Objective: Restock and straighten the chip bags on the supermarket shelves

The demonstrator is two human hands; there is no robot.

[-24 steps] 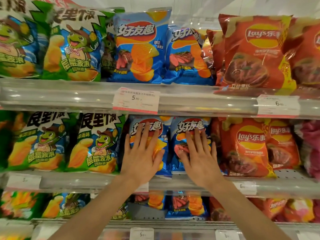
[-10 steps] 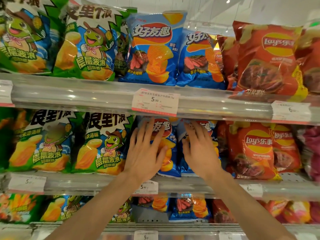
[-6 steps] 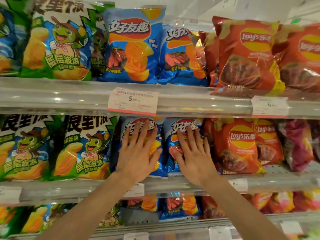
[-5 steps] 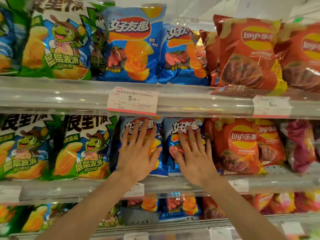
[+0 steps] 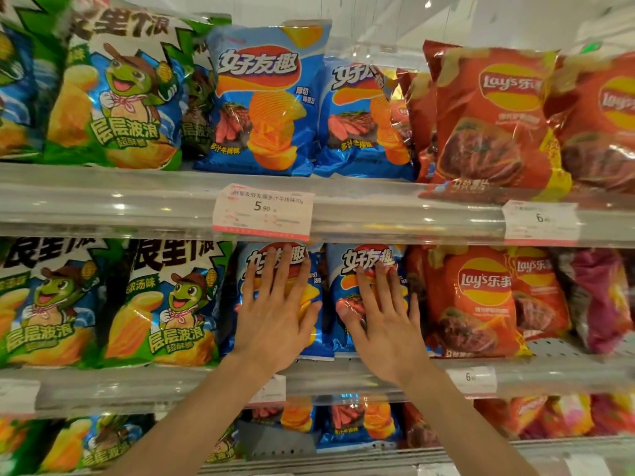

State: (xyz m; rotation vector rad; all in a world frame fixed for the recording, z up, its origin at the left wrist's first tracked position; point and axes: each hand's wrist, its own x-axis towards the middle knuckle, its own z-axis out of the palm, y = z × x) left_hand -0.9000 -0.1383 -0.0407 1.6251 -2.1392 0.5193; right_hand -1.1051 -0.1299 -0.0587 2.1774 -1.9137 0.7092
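Observation:
Two blue chip bags stand side by side on the middle shelf (image 5: pixel 343 376). My left hand (image 5: pixel 275 310) lies flat with straight, spread fingers on the left blue bag (image 5: pixel 318 324). My right hand (image 5: pixel 381 321) presses flat on the right blue bag (image 5: pixel 347 269) in the same way. Both bags stand upright, fronts facing out, and my palms hide most of their fronts.
Green bags (image 5: pixel 171 304) stand left of my hands, red Lay's bags (image 5: pixel 477 300) to the right, a purple bag (image 5: pixel 598 297) at far right. The top shelf (image 5: pixel 395 214) carries green, blue and red bags and a price tag (image 5: pixel 263 211). A lower shelf holds more bags.
My hands have stayed flat on the two blue bags throughout, with only small shifts up and down. The view has moved a little.

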